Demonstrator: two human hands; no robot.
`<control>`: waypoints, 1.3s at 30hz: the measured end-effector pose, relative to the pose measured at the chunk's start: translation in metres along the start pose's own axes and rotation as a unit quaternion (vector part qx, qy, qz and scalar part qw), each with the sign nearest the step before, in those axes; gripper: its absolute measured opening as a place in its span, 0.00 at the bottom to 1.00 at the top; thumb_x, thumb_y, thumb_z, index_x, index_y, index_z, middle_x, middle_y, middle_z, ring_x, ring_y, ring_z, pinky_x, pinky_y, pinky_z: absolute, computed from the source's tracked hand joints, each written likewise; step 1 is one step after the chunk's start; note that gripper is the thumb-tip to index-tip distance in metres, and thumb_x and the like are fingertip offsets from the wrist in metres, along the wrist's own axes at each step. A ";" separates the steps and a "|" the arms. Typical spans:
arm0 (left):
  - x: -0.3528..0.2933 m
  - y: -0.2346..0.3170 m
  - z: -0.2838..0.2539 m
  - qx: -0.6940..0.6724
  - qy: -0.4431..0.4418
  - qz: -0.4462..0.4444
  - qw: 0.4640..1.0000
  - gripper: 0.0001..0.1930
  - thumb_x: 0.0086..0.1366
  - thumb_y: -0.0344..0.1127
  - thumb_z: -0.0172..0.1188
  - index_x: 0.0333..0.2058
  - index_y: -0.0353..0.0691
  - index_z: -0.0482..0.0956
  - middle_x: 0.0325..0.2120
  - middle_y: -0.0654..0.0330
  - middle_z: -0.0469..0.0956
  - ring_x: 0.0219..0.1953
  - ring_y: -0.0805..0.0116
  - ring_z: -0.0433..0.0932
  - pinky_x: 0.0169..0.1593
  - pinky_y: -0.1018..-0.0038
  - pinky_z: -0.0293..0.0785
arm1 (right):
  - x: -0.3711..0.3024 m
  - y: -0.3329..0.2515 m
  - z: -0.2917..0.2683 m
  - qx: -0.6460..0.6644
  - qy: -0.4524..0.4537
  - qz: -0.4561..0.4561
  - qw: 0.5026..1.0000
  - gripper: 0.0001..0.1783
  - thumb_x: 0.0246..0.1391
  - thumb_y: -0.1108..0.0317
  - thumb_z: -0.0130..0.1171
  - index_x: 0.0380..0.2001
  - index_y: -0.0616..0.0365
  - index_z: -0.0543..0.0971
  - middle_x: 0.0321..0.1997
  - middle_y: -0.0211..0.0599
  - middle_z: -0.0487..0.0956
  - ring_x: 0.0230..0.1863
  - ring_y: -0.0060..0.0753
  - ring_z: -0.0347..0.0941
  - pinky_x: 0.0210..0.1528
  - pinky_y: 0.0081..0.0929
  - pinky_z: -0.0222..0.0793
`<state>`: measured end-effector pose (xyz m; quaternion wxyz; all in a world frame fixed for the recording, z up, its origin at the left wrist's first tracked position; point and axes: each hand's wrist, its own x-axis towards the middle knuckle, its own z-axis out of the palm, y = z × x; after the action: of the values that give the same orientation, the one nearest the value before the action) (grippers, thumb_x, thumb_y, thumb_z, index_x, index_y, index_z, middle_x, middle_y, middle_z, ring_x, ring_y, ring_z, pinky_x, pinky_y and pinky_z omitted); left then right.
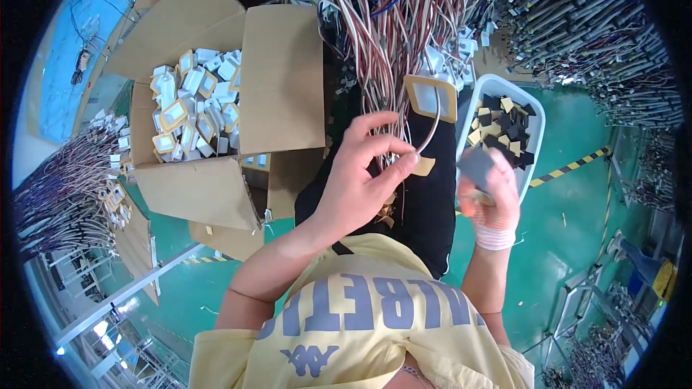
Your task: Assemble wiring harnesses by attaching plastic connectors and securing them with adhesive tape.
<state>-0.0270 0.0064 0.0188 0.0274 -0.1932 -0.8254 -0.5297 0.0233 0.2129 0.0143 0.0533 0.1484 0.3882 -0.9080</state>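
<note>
My left hand (371,162) pinches a thin white cable (437,124) between thumb and forefinger. This cable curves down from a white square housing with a tan rim (431,98), which lies at the foot of a hanging bundle of red, white and blue wires (393,43). Just beyond the left thumb is a small tan piece (424,166); whether it touches the thumb I cannot tell. Blurred by motion, my right hand (497,194) holds a dark grey foam pad (477,165) in its fingers, beside a white tub (478,86) of black and tan pads.
An open cardboard box (194,191) full of white housings with tan rims (194,101) stands on the left. More wire bundles hang at far left (65,180) and upper right (577,29). Yellow-black tape (569,167) marks the green floor.
</note>
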 end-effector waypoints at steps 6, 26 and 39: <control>-0.017 0.020 -0.004 -0.250 -0.025 -0.246 0.936 0.06 0.64 0.28 0.58 0.36 0.31 0.78 0.32 0.62 0.76 0.30 0.80 0.75 0.33 0.83 0.71 | 0.014 0.028 0.028 -0.115 0.045 0.078 0.989 0.16 0.54 0.55 0.54 0.27 0.58 0.71 0.20 0.34 0.73 0.12 0.18 0.62 0.16 0.12 0.57; -0.031 0.016 0.007 -0.412 0.022 -0.311 0.856 0.14 0.65 0.27 0.56 0.45 0.35 0.62 0.28 0.61 0.74 0.32 0.75 0.75 0.40 0.78 0.72 | 0.017 0.038 0.032 -0.064 -0.011 0.110 0.992 0.14 0.54 0.58 0.58 0.28 0.58 0.72 0.21 0.35 0.74 0.15 0.20 0.65 0.15 0.12 0.58; -0.040 0.007 0.010 -0.443 -0.038 -0.327 0.834 0.12 0.65 0.30 0.57 0.45 0.34 0.70 0.32 0.62 0.76 0.34 0.78 0.74 0.41 0.80 0.72 | 0.012 0.030 0.034 -0.040 -0.025 0.182 0.982 0.22 0.54 0.60 0.61 0.47 0.64 0.73 0.26 0.34 0.75 0.18 0.19 0.68 0.16 0.09 0.57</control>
<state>0.0145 0.0066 0.0106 -0.2671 0.0762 -0.5178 -0.8092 0.0108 0.1678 0.0119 0.2333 0.1920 0.3897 -0.8700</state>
